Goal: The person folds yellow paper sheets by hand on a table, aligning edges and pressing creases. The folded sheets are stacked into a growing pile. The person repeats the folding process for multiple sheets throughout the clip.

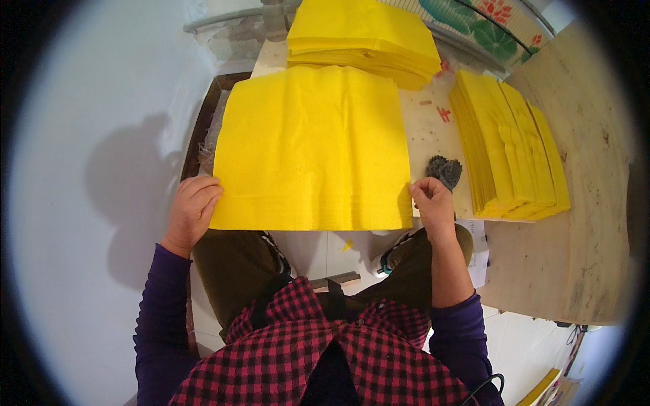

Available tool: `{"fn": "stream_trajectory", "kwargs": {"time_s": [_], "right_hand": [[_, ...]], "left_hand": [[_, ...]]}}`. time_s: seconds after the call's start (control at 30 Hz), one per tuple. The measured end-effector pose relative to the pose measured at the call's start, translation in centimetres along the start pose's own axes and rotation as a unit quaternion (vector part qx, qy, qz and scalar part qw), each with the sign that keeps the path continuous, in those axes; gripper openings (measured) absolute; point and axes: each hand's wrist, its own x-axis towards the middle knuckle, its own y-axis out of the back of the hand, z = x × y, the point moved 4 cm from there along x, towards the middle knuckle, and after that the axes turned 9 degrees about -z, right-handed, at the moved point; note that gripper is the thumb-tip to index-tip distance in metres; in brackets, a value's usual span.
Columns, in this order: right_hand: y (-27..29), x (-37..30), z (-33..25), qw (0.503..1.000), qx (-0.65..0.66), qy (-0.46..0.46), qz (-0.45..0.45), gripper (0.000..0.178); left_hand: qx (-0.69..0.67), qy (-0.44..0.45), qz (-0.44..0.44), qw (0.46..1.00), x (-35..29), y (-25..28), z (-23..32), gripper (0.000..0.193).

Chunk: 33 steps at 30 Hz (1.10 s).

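A wide yellow fabric-like sheet (311, 149) spreads in front of me, its near edge hanging over my lap; whether it is one layer or several I cannot tell. My left hand (195, 206) pinches its left side close to the near corner. On the opposite side, my right hand (432, 203) grips the right edge between thumb and bent fingers. Soft vertical creases run down the sheet's middle. Just beyond my right hand lies a crumpled dark grey knitted piece (444, 171), perhaps a glove.
Behind the sheet rests a thick yellow stack (362, 40). Another yellow stack (508, 149) stands at the right beside a tall wooden panel (569, 203). Red scraps (444, 114) dot the pale tabletop (426, 139). A white wall (88, 223) closes off the left.
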Motion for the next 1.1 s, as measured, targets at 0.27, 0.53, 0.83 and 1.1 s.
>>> {"fn": "stream_trajectory", "kwargs": {"time_s": [0.27,0.53,0.83,1.1], "right_hand": [[0.4,-0.1,0.2,1.000,0.023,0.000,0.012,0.011],[1.1,-1.4,-1.6,0.991,-0.040,0.128,-0.017,0.015],[0.9,-1.6,-2.4,0.971,-0.107,0.207,-0.045,0.016],[0.6,-1.4,-2.9,0.956,-0.164,0.241,-0.027,0.011]], "left_hand": [[0.006,-0.005,0.010,1.000,-0.2,-0.2,0.0,0.015],[0.002,0.007,0.010,1.000,-0.4,-0.5,-0.3,0.014],[0.001,0.011,0.007,1.000,-0.4,-0.5,-0.3,0.015],[0.007,0.025,0.004,1.000,-0.3,-0.3,-0.1,0.014]]}}
